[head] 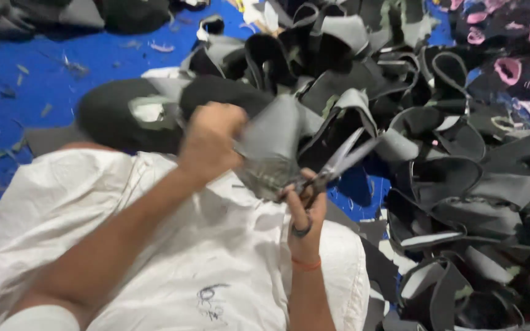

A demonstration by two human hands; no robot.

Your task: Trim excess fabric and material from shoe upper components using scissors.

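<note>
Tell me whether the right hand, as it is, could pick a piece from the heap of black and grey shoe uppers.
Probably not yet: the right hand is shut on the metal scissors, though the heap of black and grey shoe uppers lies unobstructed beside it.

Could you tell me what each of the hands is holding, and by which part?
Left hand grips the grey shoe upper by its upper edge; right hand holds scissors by the handles.

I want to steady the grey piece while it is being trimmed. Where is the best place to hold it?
Probably by the upper left edge, from the left, where the left hand already pinches the grey piece. The scissors in the right hand work its lower right edge, so that side keeps fingers away from the blades.
</note>
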